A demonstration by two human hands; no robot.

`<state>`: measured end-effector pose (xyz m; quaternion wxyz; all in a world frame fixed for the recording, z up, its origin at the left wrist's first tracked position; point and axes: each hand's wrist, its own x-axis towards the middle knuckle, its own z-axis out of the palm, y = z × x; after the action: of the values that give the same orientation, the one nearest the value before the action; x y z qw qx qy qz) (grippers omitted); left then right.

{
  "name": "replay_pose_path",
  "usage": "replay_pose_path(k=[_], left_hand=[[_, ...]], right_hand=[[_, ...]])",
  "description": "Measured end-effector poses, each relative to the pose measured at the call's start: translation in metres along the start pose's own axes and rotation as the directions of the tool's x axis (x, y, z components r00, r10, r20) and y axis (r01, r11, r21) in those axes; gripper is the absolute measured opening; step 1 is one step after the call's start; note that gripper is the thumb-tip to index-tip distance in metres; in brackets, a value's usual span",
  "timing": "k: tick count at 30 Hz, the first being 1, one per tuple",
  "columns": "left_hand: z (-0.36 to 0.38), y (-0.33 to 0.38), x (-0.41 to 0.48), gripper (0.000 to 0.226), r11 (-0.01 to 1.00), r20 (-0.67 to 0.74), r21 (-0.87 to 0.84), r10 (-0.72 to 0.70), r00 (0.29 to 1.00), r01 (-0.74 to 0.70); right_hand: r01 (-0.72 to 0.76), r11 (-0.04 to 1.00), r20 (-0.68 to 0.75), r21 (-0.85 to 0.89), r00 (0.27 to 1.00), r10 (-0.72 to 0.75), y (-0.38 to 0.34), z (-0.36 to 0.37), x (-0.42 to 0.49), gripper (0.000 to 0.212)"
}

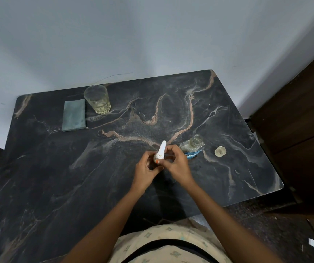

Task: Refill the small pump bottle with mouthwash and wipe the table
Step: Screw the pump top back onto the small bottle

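A small pump bottle (160, 151) with a white pump head stands near the middle of the dark marble table (57, 177). My left hand (146, 170) grips its body from the left. My right hand (175, 164) pinches the collar under the white nozzle from the right. Just to the right stands the clear mouthwash bottle (192, 147) with a blue label and an open neck. Its clear cap (220, 151) lies on the table further right. A folded grey-blue cloth (74, 114) lies at the far left.
A drinking glass (97, 99) with a little pale liquid stands beside the cloth at the back left. A pale wall runs behind the table. Dark wooden furniture (304, 130) stands close to the table's right edge.
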<state>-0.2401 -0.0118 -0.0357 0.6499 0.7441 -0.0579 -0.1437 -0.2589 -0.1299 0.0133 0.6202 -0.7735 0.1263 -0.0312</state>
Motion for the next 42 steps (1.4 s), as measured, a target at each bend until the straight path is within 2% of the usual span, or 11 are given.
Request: replay_pose_path(k=[3,8,10,16,19,24,27,30,35,42], left_hand=[[0.0,-0.001,0.0,0.047,1.0,-0.011,0.008,0.001,1.0,-0.001],[0.0,-0.001,0.0,0.045,1.0,0.0,-0.025,-0.011,1.0,0.011],[0.001,-0.001,0.0,0.046,0.999,-0.002,-0.036,-0.01,1.0,0.01],[0.0,-0.003,0.001,0.049,1.0,-0.008,-0.009,-0.006,1.0,0.006],[-0.001,-0.004,0.002,0.049,1.0,-0.011,0.003,-0.011,1.0,0.011],[0.0,-0.002,0.001,0.046,1.0,-0.008,-0.013,-0.009,1.0,0.008],[0.0,0.0,0.001,0.046,1.0,-0.01,-0.008,-0.008,1.0,0.008],[0.001,0.001,0.001,0.047,1.0,-0.013,0.005,-0.015,1.0,0.015],[0.001,0.001,0.001,0.047,0.999,-0.023,0.033,-0.025,0.999,0.026],[0.004,0.005,-0.001,0.046,0.999,-0.058,0.039,-0.016,0.998,0.019]], right_hand=[[0.001,0.999,-0.002,-0.037,1.0,-0.001,-0.001,0.004,0.001,0.036],[0.044,0.998,0.23,-0.04,0.973,-0.034,-0.004,-0.01,0.0,0.042],[0.056,0.998,0.254,-0.04,0.966,-0.044,-0.002,-0.013,0.0,0.038],[-0.003,1.0,0.031,0.026,1.0,0.002,0.0,0.001,0.0,0.028],[-0.015,1.0,0.016,0.013,1.0,0.014,-0.001,0.004,0.003,0.032],[0.065,0.997,0.216,-0.045,0.975,-0.053,-0.004,-0.011,0.005,0.044],[0.126,0.988,0.273,-0.094,0.957,-0.096,-0.006,-0.015,0.005,0.033],[0.154,0.983,0.2,-0.1,0.971,-0.131,-0.006,-0.012,0.003,0.025],[0.157,0.977,0.074,-0.145,0.986,-0.148,0.0,-0.003,0.0,0.028],[0.154,0.974,0.032,-0.164,0.988,-0.15,-0.002,-0.001,-0.002,0.027]])
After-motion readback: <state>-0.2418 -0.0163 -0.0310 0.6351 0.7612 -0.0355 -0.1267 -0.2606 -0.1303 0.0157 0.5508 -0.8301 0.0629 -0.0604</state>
